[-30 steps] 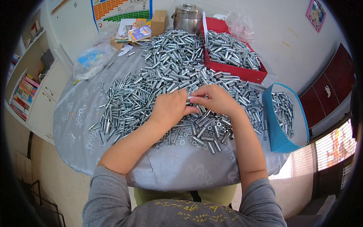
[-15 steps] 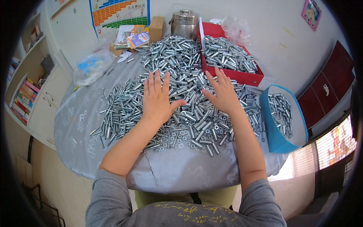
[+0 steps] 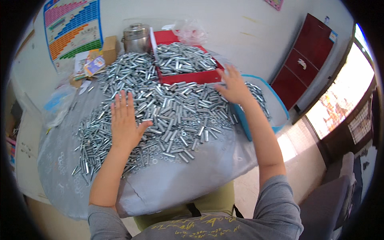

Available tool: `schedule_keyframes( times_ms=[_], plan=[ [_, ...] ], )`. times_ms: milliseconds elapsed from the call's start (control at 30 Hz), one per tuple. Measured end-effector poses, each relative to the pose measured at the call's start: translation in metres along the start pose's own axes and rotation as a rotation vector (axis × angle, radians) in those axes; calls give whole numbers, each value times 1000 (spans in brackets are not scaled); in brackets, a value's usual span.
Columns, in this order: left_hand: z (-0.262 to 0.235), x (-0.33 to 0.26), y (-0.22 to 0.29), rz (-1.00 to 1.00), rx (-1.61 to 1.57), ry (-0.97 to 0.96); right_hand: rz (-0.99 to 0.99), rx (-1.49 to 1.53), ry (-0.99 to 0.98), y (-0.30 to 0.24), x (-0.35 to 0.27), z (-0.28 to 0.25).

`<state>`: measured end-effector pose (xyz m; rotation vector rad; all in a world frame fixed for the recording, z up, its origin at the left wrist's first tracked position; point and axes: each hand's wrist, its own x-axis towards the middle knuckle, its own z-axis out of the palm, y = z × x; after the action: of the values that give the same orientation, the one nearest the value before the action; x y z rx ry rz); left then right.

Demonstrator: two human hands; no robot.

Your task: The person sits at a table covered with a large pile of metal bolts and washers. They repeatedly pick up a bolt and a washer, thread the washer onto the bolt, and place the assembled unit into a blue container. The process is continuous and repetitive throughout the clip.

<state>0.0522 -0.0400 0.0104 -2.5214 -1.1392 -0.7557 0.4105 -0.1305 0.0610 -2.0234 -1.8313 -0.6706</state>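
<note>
A wide heap of shiny metal sleeves (image 3: 172,116) covers the middle of the table, with loose nuts and washers (image 3: 154,154) along its near side. Over the heap's left part, my left hand (image 3: 125,127) is open, palm down, fingers outstretched and thumb out to the right. My right hand (image 3: 235,89) is open too, fingers spread, at the left rim of a blue fabric bin (image 3: 282,116). It hides part of that bin, which holds more metal pieces (image 3: 260,98). Neither hand has anything in its grasp. Whether the palms touch the pieces I cannot tell.
A red box (image 3: 192,77) full of metal sleeves stands at the back, beside a steel pot (image 3: 136,38). Booklets (image 3: 94,66), a cardboard box (image 3: 109,49) and a plastic bag (image 3: 58,105) sit at the back left. A dark chair (image 3: 326,196) is at the lower right.
The view has turned to the right. My right hand has moved right, from above the heap to the blue bin. My left hand stays over the heap, somewhat nearer me. Both remain open.
</note>
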Motion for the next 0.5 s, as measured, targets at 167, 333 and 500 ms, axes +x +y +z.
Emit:
schedule_keyframes(
  times_ms=[167,333,500],
  plan=[
    [0,0,5,-1,12,6,400,-242,-351,115,-47,-27],
    [0,-2,8,25,-4,5,565,15,-713,192,-89,10],
    [3,-4,8,32,20,-11,626,31,-769,183,-93,21]
  ],
)
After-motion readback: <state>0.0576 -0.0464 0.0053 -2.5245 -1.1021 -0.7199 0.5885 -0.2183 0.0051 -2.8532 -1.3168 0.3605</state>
